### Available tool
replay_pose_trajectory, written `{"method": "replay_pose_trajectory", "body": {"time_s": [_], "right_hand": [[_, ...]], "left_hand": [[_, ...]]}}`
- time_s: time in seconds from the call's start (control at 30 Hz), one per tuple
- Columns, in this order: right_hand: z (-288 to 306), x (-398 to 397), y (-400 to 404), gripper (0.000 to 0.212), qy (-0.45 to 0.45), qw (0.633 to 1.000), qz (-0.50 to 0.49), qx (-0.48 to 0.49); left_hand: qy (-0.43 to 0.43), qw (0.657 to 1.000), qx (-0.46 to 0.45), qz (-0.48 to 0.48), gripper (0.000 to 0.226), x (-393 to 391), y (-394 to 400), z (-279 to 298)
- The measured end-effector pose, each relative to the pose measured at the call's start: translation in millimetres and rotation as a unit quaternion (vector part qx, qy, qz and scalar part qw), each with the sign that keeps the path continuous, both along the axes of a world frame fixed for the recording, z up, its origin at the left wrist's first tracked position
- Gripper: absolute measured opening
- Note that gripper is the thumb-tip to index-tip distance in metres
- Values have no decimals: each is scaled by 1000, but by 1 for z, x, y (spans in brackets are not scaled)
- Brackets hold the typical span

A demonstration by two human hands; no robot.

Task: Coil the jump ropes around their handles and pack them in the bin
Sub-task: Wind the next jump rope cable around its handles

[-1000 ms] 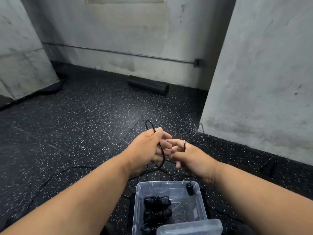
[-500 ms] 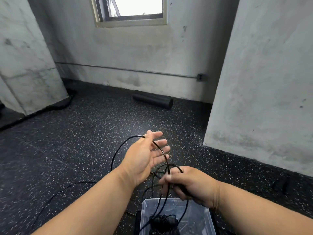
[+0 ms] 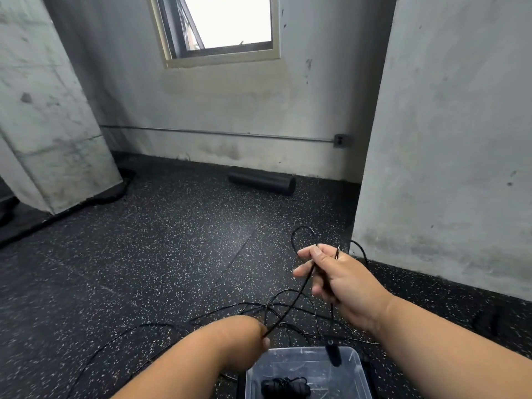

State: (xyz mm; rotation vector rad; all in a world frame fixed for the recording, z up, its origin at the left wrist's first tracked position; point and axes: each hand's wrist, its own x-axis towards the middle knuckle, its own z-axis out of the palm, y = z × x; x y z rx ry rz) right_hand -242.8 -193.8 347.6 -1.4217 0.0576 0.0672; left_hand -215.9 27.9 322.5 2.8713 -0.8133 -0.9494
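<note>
Clear plastic formed the bin [image 3: 357, 367] at the bottom edge of the view, directly below the hands. Inside it lay a coiled jump rope [image 3: 285, 387], a dark bundle wound on its handles. A loose black handle [image 3: 333, 352] hung at the bin's far rim, dangling from the cord above it.

Just above the bin, the left hand [image 3: 244, 341] was turned away from the camera, so only its back and wrist showed. The black rope [image 3: 290, 309] ran into it at the fingertips, which seemed to pinch the cord, though the fingers themselves were mostly hidden. From there the cord rose diagonally to the right hand [image 3: 339, 277], which was held higher and further out. The right thumb and curled fingers gripped the rope, with a small loop standing up above the fingertips and another strand passing over the back of the hand.

Beneath and between the hands, slack lengths of rope crossed one another in loose arcs and trailed off to the left along the floor [image 3: 144, 269], a dark rubber surface flecked with pale specks.

Farther out, a black foam roller [image 3: 262, 184] lay on the floor close against the back wall. A concrete pillar [image 3: 49, 125] stood at the left and a broad concrete wall [image 3: 449, 139] at the right. A thin conduit [image 3: 216, 133] ran along the back wall to a small outlet box [image 3: 341, 140]. Above it sat a window [image 3: 221, 27], bright with daylight.
</note>
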Motion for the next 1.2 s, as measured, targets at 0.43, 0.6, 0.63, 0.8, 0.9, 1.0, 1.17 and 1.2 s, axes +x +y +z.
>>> {"method": "replay_pose_trajectory", "body": {"time_s": [0.43,0.6,0.63,0.8,0.9,1.0,1.17,1.2], "right_hand": [[-12,-10,-1,50,27,992,114,-47],[-27,-15,18,35,35,984,144,-98],[-28,-16,20,29,36,984,139,-108],[-29,-13,23,21,30,980,122,-152],[-32,-11,25,24,29,986,103,-132],[-32,-9,26,12,3,980,111,-164],[-23,-11,23,47,-10,976,96,-194],[-21,-10,21,48,-11,978,74,-197]], "left_hand": [[8,828,-534,169,33,6,-11,36],[175,637,-710,244,38,2,-26,47],[194,608,-725,258,39,3,-27,48],[253,541,-743,303,50,7,-30,50],[302,499,-748,316,48,6,-33,49],[353,459,-748,323,42,4,-37,47],[293,531,-715,348,53,17,-29,41],[258,583,-685,352,51,20,-26,37]]}}
